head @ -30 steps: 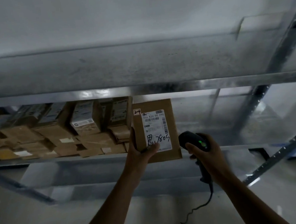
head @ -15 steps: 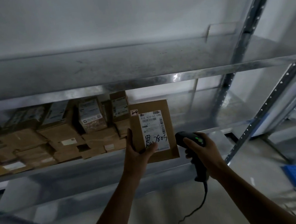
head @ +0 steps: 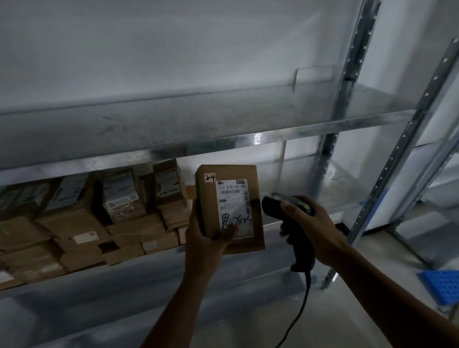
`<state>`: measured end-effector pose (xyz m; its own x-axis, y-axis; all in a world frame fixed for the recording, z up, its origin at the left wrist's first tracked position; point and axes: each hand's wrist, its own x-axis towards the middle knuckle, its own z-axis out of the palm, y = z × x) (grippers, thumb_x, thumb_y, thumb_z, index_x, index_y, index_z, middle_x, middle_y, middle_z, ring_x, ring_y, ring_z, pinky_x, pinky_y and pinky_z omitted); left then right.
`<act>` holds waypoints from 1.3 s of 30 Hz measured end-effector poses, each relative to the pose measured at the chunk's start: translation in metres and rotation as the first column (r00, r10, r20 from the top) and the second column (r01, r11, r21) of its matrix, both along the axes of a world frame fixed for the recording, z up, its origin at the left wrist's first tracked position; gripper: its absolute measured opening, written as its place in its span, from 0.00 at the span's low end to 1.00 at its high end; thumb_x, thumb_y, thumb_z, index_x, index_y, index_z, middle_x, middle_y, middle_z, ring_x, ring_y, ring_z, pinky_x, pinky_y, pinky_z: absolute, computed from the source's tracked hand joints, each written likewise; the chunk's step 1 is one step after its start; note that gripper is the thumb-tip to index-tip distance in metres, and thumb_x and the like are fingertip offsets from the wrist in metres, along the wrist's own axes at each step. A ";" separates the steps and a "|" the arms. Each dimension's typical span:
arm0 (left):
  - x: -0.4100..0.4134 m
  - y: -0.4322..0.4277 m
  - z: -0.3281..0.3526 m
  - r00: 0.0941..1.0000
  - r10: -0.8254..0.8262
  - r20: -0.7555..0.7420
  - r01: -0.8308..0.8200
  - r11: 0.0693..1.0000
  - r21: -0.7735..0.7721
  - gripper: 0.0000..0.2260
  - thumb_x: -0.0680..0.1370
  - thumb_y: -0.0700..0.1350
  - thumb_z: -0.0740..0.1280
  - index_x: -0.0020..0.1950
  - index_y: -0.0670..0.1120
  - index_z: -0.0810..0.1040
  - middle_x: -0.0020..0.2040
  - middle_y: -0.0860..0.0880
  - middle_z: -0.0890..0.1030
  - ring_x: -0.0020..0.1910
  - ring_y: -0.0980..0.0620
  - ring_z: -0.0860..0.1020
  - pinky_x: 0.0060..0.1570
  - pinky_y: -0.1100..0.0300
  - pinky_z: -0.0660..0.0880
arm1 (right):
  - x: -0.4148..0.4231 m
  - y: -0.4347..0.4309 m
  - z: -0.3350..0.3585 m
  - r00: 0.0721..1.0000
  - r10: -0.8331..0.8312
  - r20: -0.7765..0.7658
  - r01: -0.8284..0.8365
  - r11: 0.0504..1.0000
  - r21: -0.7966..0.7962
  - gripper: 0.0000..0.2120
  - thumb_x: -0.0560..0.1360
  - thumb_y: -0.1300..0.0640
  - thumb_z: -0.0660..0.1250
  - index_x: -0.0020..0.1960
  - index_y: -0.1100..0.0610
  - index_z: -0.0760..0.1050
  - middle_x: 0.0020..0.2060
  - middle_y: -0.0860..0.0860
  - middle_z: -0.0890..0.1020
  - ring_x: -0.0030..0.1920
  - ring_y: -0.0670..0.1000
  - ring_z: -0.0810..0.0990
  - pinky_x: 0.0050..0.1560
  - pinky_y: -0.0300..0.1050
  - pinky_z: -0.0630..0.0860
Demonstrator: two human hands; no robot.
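Observation:
My left hand [head: 206, 239] grips a brown cardboard parcel [head: 256, 224] upright in front of the shelf, thumb across the lower part of its white shipping label [head: 233, 201], which carries a barcode and handwritten characters. Just right of the parcel, my right hand [head: 310, 227] holds a black corded barcode scanner [head: 299, 240] by its handle, its head with a green light pointing at the label. The scanner's cable [head: 295, 319] hangs down toward the floor.
A metal shelf rack [head: 220, 144] fills the view, with slotted uprights [head: 351, 58] on the right. Several stacked cardboard parcels [head: 82, 224] lie on the shelf level left of the held one. A blue perforated crate [head: 445, 285] sits low right beside a dark object.
The view has swung to the right, revealing the rack uprights and the blue crate. Both hands keep their holds, and the scanner has moved closer to the parcel.

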<state>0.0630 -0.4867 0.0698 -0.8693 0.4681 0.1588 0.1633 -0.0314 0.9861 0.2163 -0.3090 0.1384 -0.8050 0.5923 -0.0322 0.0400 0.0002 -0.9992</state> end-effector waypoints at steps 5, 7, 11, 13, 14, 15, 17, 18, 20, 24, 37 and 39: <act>0.001 0.014 0.001 0.988 0.038 -0.152 -0.049 0.997 -0.067 0.42 0.68 0.51 0.83 0.77 0.60 0.65 0.65 0.64 0.77 0.61 0.66 0.79 0.47 0.63 0.83 | 0.003 0.013 0.006 1.000 -0.001 0.008 0.001 0.997 0.075 0.26 0.72 0.44 0.72 0.65 0.54 0.74 0.50 0.59 0.85 0.44 0.60 0.86 0.41 0.50 0.82; -0.003 0.018 -0.003 0.983 0.057 -0.174 -0.073 0.994 -0.087 0.44 0.68 0.55 0.83 0.79 0.59 0.64 0.68 0.61 0.77 0.64 0.61 0.79 0.50 0.58 0.84 | 0.004 0.019 0.005 1.000 -0.012 0.018 0.011 0.995 0.100 0.26 0.71 0.44 0.72 0.65 0.53 0.75 0.48 0.59 0.85 0.45 0.61 0.86 0.42 0.51 0.83; -0.013 0.022 -0.018 0.981 0.091 -0.174 -0.122 0.976 -0.178 0.49 0.66 0.65 0.82 0.81 0.63 0.60 0.72 0.56 0.75 0.69 0.54 0.76 0.56 0.47 0.83 | 0.003 0.029 0.001 0.999 -0.021 0.039 0.016 0.990 0.139 0.19 0.77 0.49 0.72 0.65 0.52 0.74 0.46 0.60 0.85 0.40 0.56 0.85 0.43 0.52 0.82; -0.015 0.023 -0.024 0.981 0.126 -0.151 -0.159 0.959 -0.234 0.50 0.65 0.67 0.81 0.81 0.64 0.59 0.73 0.55 0.74 0.70 0.52 0.75 0.60 0.44 0.81 | 0.002 0.030 -0.001 0.999 -0.016 0.047 0.009 0.990 0.138 0.17 0.78 0.51 0.72 0.64 0.51 0.74 0.45 0.60 0.84 0.39 0.55 0.84 0.43 0.51 0.82; -0.014 0.024 -0.024 0.980 0.144 -0.138 -0.176 0.951 -0.255 0.49 0.66 0.66 0.81 0.81 0.63 0.59 0.74 0.54 0.73 0.70 0.51 0.74 0.62 0.44 0.80 | 0.001 0.029 -0.001 0.999 -0.013 0.049 0.006 0.991 0.134 0.16 0.78 0.51 0.72 0.63 0.50 0.75 0.44 0.60 0.84 0.38 0.55 0.84 0.42 0.50 0.82; -0.013 0.024 -0.025 0.979 0.160 -0.126 -0.190 0.941 -0.281 0.48 0.67 0.63 0.81 0.81 0.60 0.60 0.74 0.52 0.72 0.70 0.49 0.73 0.63 0.45 0.78 | 0.001 0.028 -0.002 0.999 -0.010 0.050 0.003 0.991 0.135 0.15 0.78 0.51 0.72 0.62 0.50 0.75 0.44 0.60 0.84 0.38 0.54 0.84 0.41 0.49 0.81; -0.014 0.026 -0.028 0.975 0.190 -0.120 -0.220 0.914 -0.341 0.47 0.69 0.59 0.81 0.81 0.53 0.61 0.75 0.48 0.72 0.70 0.45 0.74 0.65 0.44 0.77 | 0.000 0.027 -0.003 0.998 0.001 0.058 -0.010 0.989 0.148 0.15 0.78 0.50 0.73 0.62 0.51 0.75 0.42 0.59 0.85 0.37 0.54 0.84 0.40 0.49 0.81; -0.015 0.027 -0.029 0.973 0.198 -0.116 -0.227 0.907 -0.355 0.47 0.69 0.59 0.81 0.82 0.52 0.61 0.75 0.47 0.72 0.70 0.43 0.74 0.66 0.43 0.76 | 0.000 0.027 -0.004 0.998 0.005 0.061 -0.014 0.989 0.151 0.15 0.78 0.50 0.73 0.62 0.51 0.75 0.42 0.59 0.85 0.37 0.54 0.84 0.39 0.48 0.81; -0.016 0.028 -0.029 0.970 0.214 -0.115 -0.242 0.898 -0.368 0.47 0.69 0.58 0.81 0.82 0.52 0.62 0.75 0.47 0.72 0.70 0.43 0.74 0.67 0.43 0.76 | 0.000 0.027 -0.004 0.998 0.008 0.064 -0.018 0.989 0.146 0.15 0.78 0.50 0.73 0.61 0.51 0.75 0.42 0.60 0.85 0.37 0.55 0.84 0.39 0.49 0.81; -0.021 0.025 -0.028 0.971 0.193 -0.137 -0.229 0.913 -0.337 0.49 0.64 0.72 0.78 0.80 0.64 0.60 0.72 0.52 0.75 0.68 0.48 0.77 0.59 0.41 0.81 | 0.000 0.028 -0.004 0.998 0.020 0.058 -0.027 0.992 0.120 0.14 0.78 0.52 0.72 0.62 0.51 0.75 0.44 0.62 0.84 0.37 0.56 0.83 0.39 0.49 0.80; -0.028 0.016 -0.036 0.977 0.188 -0.101 -0.213 0.887 -0.410 0.52 0.60 0.74 0.74 0.80 0.59 0.62 0.73 0.49 0.73 0.69 0.45 0.75 0.64 0.40 0.78 | 0.002 0.021 -0.005 0.999 0.008 0.038 -0.013 0.992 0.126 0.14 0.78 0.51 0.72 0.62 0.52 0.76 0.43 0.61 0.84 0.37 0.55 0.83 0.38 0.48 0.81; -0.025 0.017 -0.033 0.977 0.198 -0.074 -0.210 0.875 -0.435 0.54 0.59 0.72 0.75 0.81 0.55 0.62 0.73 0.48 0.73 0.68 0.44 0.75 0.65 0.42 0.77 | 0.002 0.019 -0.006 0.999 0.007 0.052 -0.014 0.991 0.131 0.14 0.78 0.50 0.71 0.62 0.52 0.76 0.43 0.61 0.84 0.37 0.54 0.82 0.38 0.47 0.80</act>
